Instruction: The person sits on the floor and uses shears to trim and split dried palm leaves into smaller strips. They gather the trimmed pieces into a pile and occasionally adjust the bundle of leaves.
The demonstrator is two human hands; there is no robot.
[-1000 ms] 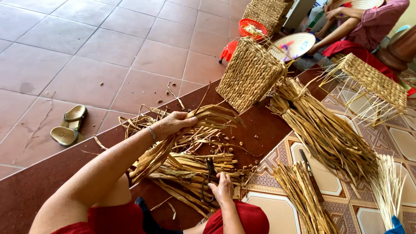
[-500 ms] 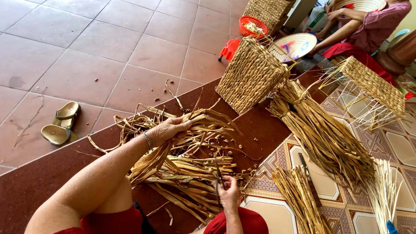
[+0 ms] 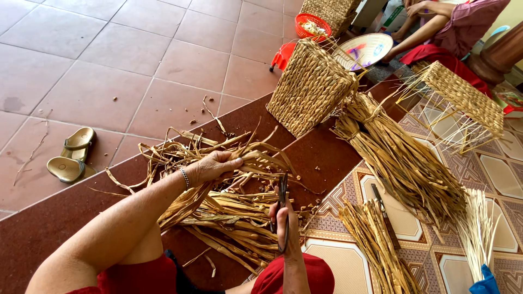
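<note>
My left hand (image 3: 215, 166) grips a bunch of dried straw strands (image 3: 185, 198) lifted over a loose pile of the same strands (image 3: 229, 218) on the floor. A thin bracelet circles that wrist. My right hand (image 3: 282, 223) holds black scissors (image 3: 283, 196) upright, the blades pointing at the gripped strands near my left fingers. My legs in red cloth show at the bottom edge.
A woven basket (image 3: 310, 87) lies on its side ahead, with a tied straw bundle (image 3: 403, 163) beside it and a half-woven basket (image 3: 463, 100) at right. Sandals (image 3: 71, 155) sit at left. Another person in pink sits at top right by a conical hat (image 3: 365, 49).
My left hand has pulled the gripped strands a little toward me. My right hand has brought the scissors up and closer to the bunch.
</note>
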